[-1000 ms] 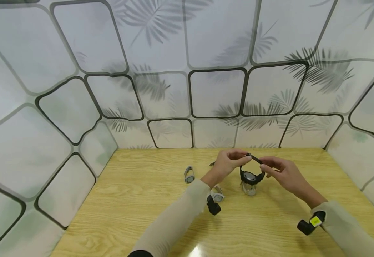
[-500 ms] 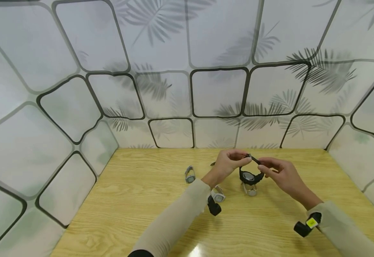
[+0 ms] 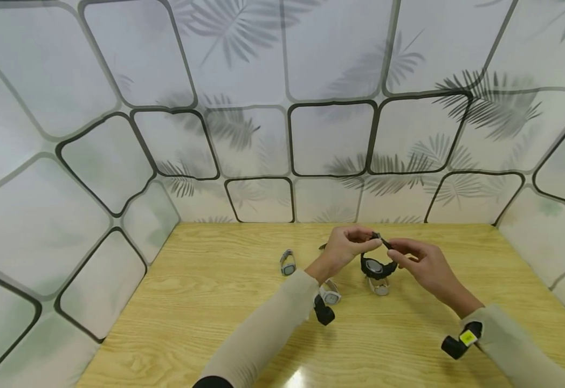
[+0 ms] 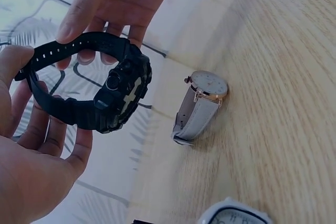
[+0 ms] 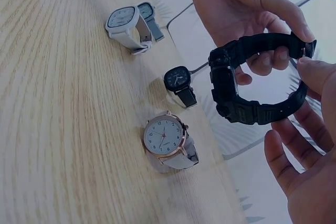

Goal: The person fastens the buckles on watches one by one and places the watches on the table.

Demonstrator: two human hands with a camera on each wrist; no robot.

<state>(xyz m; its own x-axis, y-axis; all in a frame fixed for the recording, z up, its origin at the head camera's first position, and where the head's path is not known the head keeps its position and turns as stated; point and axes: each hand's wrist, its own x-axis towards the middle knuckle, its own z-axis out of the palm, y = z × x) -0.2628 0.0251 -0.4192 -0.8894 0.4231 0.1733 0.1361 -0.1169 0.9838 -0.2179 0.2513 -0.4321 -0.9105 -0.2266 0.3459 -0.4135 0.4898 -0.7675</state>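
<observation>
A bulky black wristwatch hangs above the table between both hands, its strap bent into a loop. My left hand pinches the buckle end of the strap between thumb and fingers. From the other side my right hand holds the perforated strap end. In the left wrist view the holed strap meets the other strap end near the left thumb. Below the held watch stands a round watch with a white dial, rose-gold case and pale strap.
On the wooden table stand a white square-cased watch, a grey watch farther left and a small black watch, mostly behind the left hand in the head view. Patterned fabric walls rise at the back and sides.
My right hand has shifted slightly left toward my left hand, bringing the strap ends closer and narrowing the loop. The left hand keeps its hold almost unmoved.
</observation>
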